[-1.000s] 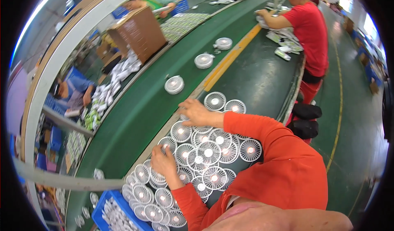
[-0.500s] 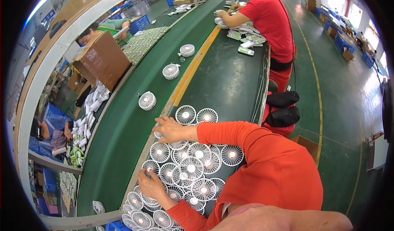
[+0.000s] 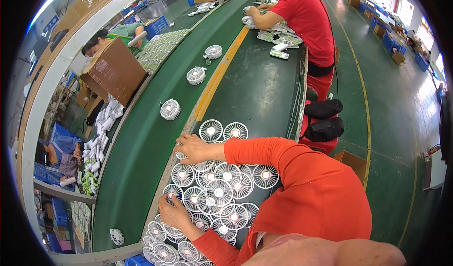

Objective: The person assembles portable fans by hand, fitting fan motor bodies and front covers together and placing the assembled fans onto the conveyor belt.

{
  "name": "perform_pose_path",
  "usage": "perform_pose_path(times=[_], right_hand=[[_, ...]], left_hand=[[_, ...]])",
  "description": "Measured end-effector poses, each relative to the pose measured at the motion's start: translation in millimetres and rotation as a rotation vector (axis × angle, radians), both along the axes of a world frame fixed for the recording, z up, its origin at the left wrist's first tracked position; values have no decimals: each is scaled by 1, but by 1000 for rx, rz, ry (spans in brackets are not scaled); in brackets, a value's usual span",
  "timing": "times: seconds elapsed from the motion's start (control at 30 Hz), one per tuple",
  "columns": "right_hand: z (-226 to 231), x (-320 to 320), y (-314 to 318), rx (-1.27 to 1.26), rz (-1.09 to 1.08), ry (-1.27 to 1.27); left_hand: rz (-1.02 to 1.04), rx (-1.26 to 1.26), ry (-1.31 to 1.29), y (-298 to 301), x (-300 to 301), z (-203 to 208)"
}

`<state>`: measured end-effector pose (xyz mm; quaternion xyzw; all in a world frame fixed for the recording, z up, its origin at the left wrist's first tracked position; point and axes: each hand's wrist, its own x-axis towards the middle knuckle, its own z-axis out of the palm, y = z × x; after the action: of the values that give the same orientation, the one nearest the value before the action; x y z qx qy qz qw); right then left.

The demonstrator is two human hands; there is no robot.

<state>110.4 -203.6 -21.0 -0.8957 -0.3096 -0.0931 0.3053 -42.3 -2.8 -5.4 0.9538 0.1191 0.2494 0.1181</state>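
Note:
White round fan grilles [image 3: 219,192] lie in an overlapping pile on the dark work surface before me. My left hand [image 3: 173,213] is at the near left of the pile, thumb and fingers closed on the rim of a fan grille [image 3: 172,192]. Farther up, my right hand [image 3: 194,149] reaches across with fingers spread over another grille [image 3: 180,153], which it partly covers. Two more grilles [image 3: 211,130] lie just beyond that hand. On the green conveyor belt [image 3: 137,157] to the left ride several white fan heads [image 3: 170,109].
A metal frame [image 3: 66,194] runs along the left. Across the belt stand a cardboard box [image 3: 114,71] and white handles [image 3: 109,115], with two people working. A co-worker in red [image 3: 306,25] sits ahead beside packaged white pieces [image 3: 279,53]. Black shoes or bags [image 3: 323,119] rest on a red stool.
The fan heads on the belt have moved a little away from me. My view has shifted slightly. Both my hands stay in place at the grilles.

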Motion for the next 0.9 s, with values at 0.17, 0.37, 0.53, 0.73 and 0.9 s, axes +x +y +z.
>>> perform_pose_path(times=[0.17,0.37,0.53,0.73,0.9], right_hand=[[3,-1,-5,-12,-3,28],[-8,8,7,-76,-19,-5],[2,5,-2,1,48,-35],[-10,14,-2,-49,67,-130],[-7,14,-3,-45,101,-172]], left_hand=[[20,5,15,-7,-1,3],[65,-27,29,4,2,-7],[-3,-258,-84,10,3,-2],[45,-157,-194,65,1,33],[468,275,-171,189,34,15]])
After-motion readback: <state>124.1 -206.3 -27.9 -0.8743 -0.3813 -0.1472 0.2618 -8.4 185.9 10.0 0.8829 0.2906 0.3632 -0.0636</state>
